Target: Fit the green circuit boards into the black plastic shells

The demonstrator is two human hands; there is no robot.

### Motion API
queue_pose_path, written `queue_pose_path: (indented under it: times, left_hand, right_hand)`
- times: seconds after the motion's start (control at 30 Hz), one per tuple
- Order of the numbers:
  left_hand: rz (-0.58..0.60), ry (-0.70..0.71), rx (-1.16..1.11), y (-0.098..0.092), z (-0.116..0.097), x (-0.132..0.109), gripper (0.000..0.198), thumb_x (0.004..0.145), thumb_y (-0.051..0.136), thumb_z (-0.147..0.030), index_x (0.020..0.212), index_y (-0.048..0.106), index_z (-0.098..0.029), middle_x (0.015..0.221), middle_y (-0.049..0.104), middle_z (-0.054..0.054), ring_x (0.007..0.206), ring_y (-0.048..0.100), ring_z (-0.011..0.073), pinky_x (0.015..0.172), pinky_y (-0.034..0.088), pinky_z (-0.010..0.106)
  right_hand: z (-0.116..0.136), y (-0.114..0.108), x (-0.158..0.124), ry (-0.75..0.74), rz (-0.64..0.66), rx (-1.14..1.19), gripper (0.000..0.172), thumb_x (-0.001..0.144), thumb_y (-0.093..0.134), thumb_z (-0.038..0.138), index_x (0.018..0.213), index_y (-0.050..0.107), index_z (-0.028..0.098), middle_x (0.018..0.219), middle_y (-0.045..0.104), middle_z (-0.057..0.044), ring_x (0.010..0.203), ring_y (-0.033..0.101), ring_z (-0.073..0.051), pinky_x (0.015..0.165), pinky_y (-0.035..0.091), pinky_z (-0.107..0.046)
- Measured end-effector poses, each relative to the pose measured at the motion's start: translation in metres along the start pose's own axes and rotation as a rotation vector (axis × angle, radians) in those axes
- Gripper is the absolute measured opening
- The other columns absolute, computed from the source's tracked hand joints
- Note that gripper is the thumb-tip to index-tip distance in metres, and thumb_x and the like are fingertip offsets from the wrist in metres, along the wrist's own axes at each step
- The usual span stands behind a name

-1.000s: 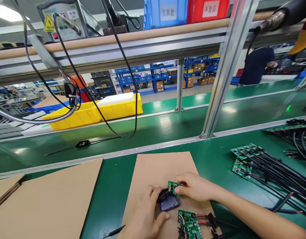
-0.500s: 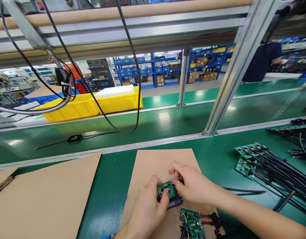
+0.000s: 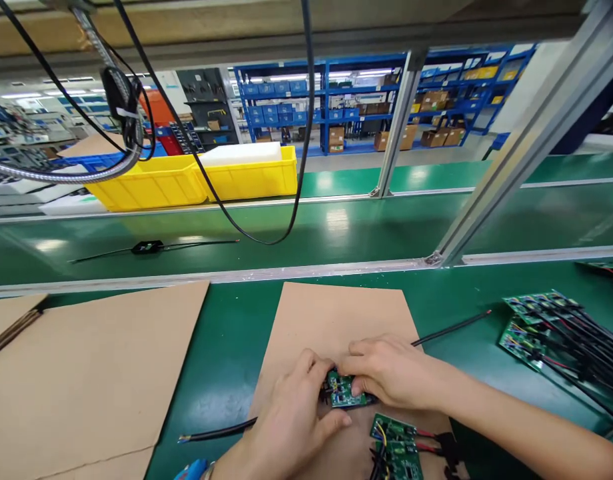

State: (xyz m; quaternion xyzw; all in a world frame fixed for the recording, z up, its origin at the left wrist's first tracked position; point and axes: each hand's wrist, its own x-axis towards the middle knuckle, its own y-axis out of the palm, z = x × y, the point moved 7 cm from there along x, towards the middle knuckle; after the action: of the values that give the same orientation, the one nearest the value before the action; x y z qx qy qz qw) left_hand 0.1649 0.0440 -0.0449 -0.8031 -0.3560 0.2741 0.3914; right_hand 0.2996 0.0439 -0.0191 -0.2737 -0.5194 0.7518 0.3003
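I have both hands down on the brown cardboard sheet (image 3: pixel 336 310) that lies at the middle of the table (image 3: pixel 226 353), close to its near edge. The left hand (image 3: pixel 291 417) comes in from the near side with its fingers curled narrow around the left end of the small green circuit board (image 3: pixel 342 393) and its thumb lying along the board's near side. The right hand (image 3: pixel 386 377) reaches in from the right and pinches the same board at its right and far edge, fingertips pressed down on it. Something dark sits under the board, but the hands hide most of it and I cannot tell what it is. Just nearer on the sheet, at the table's near edge, lie two more green boards (image 3: pixel 396 447) with red and black leads. A thin black cable (image 3: pixel 451 325) runs from behind the right hand toward the table's right side, and another black cable (image 3: pixel 216 433) lies on the green mat left of the left hand. A heap of wired boards (image 3: pixel 536 327) rests by the right edge, well apart from the hands. A larger cardboard sheet (image 3: pixel 86 373) covers the left part of the table. Beyond the far edge runs a green conveyor belt (image 3: pixel 336 233) carrying a small black part (image 3: pixel 146 247), with yellow bins (image 3: pixel 196 177) behind it.
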Motion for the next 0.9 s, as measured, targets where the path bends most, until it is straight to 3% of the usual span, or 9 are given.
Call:
queue_pose_path:
  times: [0.13, 0.33, 0.47, 0.6, 0.73, 0.9]
  left_hand:
    - [-0.02, 0.013, 0.046, 0.005, 0.003, 0.007, 0.05, 0.075, 0.075, -0.034, 0.12, 0.055, -0.027, 0.111, 0.058, 0.004, 0.089, 0.066, 0.0272, 0.071, 0.05, 0.037]
    - [-0.059, 0.069, 0.032, 0.004, 0.005, 0.009, 0.049, 0.072, 0.077, -0.033, 0.116, 0.057, -0.023, 0.106, 0.062, 0.004, 0.087, 0.067, 0.0257, 0.067, 0.051, 0.033]
    - [-0.066, 0.078, 0.018, 0.006, 0.007, 0.007, 0.048, 0.074, 0.073, -0.03, 0.119, 0.056, -0.025, 0.107, 0.061, 0.004, 0.088, 0.067, 0.0246, 0.068, 0.051, 0.033]
    - [-0.029, 0.072, -0.015, 0.009, 0.006, 0.007, 0.046, 0.077, 0.07, -0.026, 0.12, 0.055, -0.024, 0.107, 0.06, 0.004, 0.09, 0.066, 0.0238, 0.072, 0.053, 0.035]
    - [-0.008, 0.048, -0.019, 0.009, 0.007, 0.008, 0.046, 0.078, 0.069, -0.027, 0.122, 0.055, -0.024, 0.108, 0.06, 0.006, 0.087, 0.066, 0.0231, 0.071, 0.053, 0.035]
    - [0.038, 0.079, -0.062, 0.004, 0.01, 0.007, 0.054, 0.078, 0.07, -0.027, 0.128, 0.05, -0.023, 0.114, 0.06, 0.007, 0.09, 0.065, 0.0206, 0.073, 0.054, 0.031]
  right_hand:
    - [-0.003, 0.006, 0.003, 0.009, -0.012, -0.047, 0.005, 0.089, 0.058, 0.022, 0.093, 0.06, 0.024, 0.083, 0.058, 0.001, 0.067, 0.053, -0.015, 0.053, 0.02, -0.029]
    - [-0.002, 0.014, 0.003, -0.023, -0.025, -0.115, 0.019, 0.089, 0.053, 0.014, 0.101, 0.059, 0.027, 0.081, 0.057, 0.0, 0.062, 0.049, -0.015, 0.051, 0.015, -0.03]
    - [-0.001, 0.016, 0.004, 0.02, -0.038, -0.119, 0.007, 0.09, 0.061, 0.028, 0.096, 0.061, 0.027, 0.084, 0.055, -0.001, 0.066, 0.051, -0.017, 0.052, 0.019, -0.029]
    - [-0.001, 0.018, 0.004, 0.101, -0.085, -0.147, 0.01, 0.088, 0.065, 0.032, 0.097, 0.062, 0.029, 0.087, 0.051, -0.003, 0.065, 0.049, -0.017, 0.049, 0.014, -0.028]
    - [-0.001, 0.022, 0.003, 0.101, -0.112, -0.087, 0.008, 0.088, 0.064, 0.027, 0.096, 0.063, 0.029, 0.09, 0.048, -0.002, 0.064, 0.046, -0.015, 0.048, 0.01, -0.029]
    - [-0.008, 0.024, 0.002, 0.088, -0.08, 0.06, 0.006, 0.089, 0.064, 0.03, 0.094, 0.063, 0.03, 0.092, 0.048, 0.0, 0.059, 0.044, -0.012, 0.049, 0.015, -0.028]
